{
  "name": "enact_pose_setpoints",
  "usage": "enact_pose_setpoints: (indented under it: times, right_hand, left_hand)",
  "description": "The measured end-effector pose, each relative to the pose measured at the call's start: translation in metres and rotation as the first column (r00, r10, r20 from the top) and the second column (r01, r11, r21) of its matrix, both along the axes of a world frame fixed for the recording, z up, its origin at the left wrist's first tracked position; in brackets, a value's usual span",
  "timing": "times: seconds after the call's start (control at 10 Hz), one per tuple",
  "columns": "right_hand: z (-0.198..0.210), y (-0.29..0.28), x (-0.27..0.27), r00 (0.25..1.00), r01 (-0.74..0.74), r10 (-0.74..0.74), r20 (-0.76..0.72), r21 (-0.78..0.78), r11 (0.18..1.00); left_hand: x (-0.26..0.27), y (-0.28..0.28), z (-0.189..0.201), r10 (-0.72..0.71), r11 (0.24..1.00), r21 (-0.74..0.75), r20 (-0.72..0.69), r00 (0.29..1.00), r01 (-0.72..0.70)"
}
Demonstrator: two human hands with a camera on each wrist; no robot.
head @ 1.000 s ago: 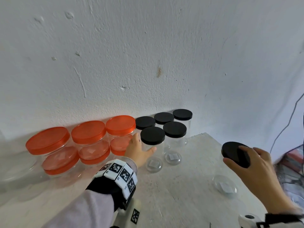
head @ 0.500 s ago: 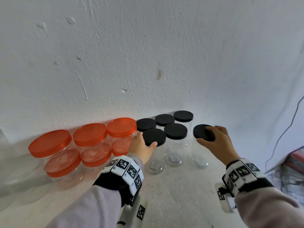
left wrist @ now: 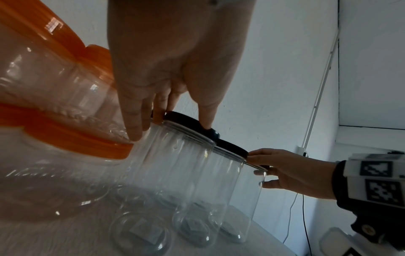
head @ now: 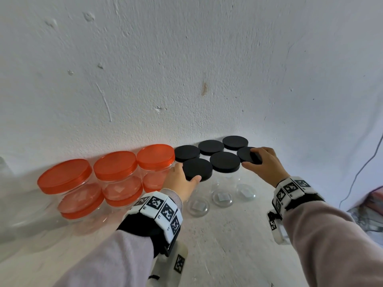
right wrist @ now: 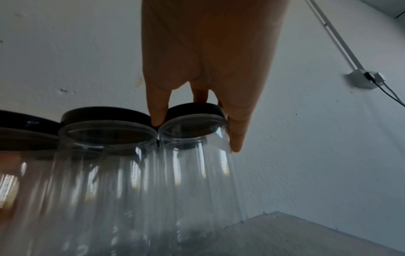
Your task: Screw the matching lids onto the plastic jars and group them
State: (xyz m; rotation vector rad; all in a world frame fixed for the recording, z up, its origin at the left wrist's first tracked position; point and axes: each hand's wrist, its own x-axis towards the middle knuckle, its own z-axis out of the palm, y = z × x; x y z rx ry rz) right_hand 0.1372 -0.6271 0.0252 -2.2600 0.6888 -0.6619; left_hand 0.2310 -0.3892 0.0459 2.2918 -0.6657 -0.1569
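Observation:
Several clear plastic jars with black lids stand in two rows against the wall. My left hand (head: 185, 176) grips the black lid (head: 198, 169) of the front-left jar, thumb on the near rim; the left wrist view shows this hand (left wrist: 173, 124) pinching that lid (left wrist: 186, 118). My right hand (head: 253, 159) grips the black lid (head: 245, 154) of the rightmost front jar, whose clear base (head: 246, 192) rests on the table. Seen from the right wrist, the thumb and fingers of the right hand (right wrist: 197, 128) clasp that lid (right wrist: 195, 108) above the jar body (right wrist: 197, 173).
Wide orange-lidded jars (head: 116, 168) are stacked two high to the left of the black ones. Faint clear containers (head: 12, 204) sit at the far left. The white wall (head: 186, 79) is directly behind. The table (head: 228, 245) ends at the right, where a cable (head: 362, 172) hangs.
My right hand brought the black-lidded jar from the right side of the table leftward into the front row beside the others. My left hand stayed on the front-left jar.

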Motion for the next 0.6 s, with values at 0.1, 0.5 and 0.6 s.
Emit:
enact_pose_setpoints:
  times: [0.1, 0.5, 0.6]
  right_hand:
    - [-0.002, -0.002, 0.001, 1.000, -0.014, 0.014, -0.002, -0.020, 1.000]
    - [0.001, 0.000, -0.009, 0.991, -0.052, 0.043, -0.124, -0.070, 0.996]
    - [0.002, 0.009, -0.019, 0.999, -0.017, 0.012, -0.045, -0.119, 0.993]
  left_hand:
    - [0.001, 0.001, 0.000, -0.003, 1.000, 0.017, 0.005, 1.000, 0.003]
    - [-0.003, 0.028, -0.005, -0.107, 0.989, 0.098, -0.065, 0.992, 0.113]
    - [-0.012, 0.050, -0.005, -0.106, 0.990, 0.085, -0.075, 0.991, 0.113]
